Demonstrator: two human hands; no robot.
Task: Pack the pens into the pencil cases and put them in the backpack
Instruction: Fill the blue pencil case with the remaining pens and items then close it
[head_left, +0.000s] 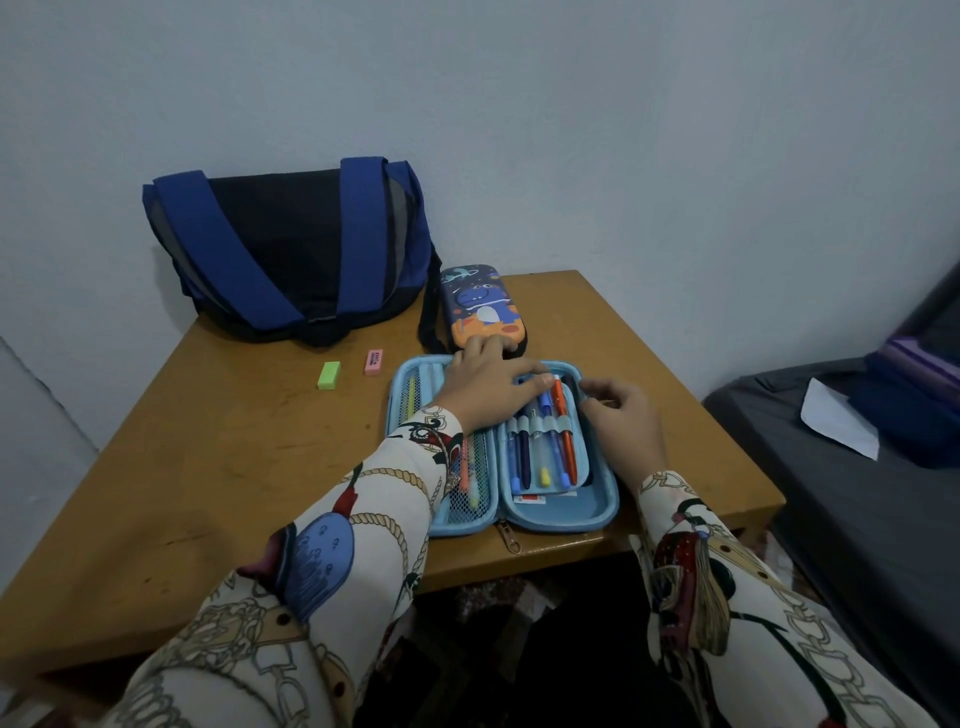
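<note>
Nearest, the light-blue pencil case (558, 512) lay open flat on the wooden table (208, 467), its pens (540, 447) tucked under an elastic band, likely so they would not slide when it closed. The left hand (488, 387) lay across it with fingers outstretched on the pen tops, seemingly pressing them in, while the right hand (621, 415) curled over the case's right rim to steady it. Beyond sat a closed dinosaur-print case (480, 306), two erasers (329, 375), and the blue backpack (291, 249) against the wall, awaiting both cases.

Two pencil cases (501, 457), two erasers (329, 375)
</note>
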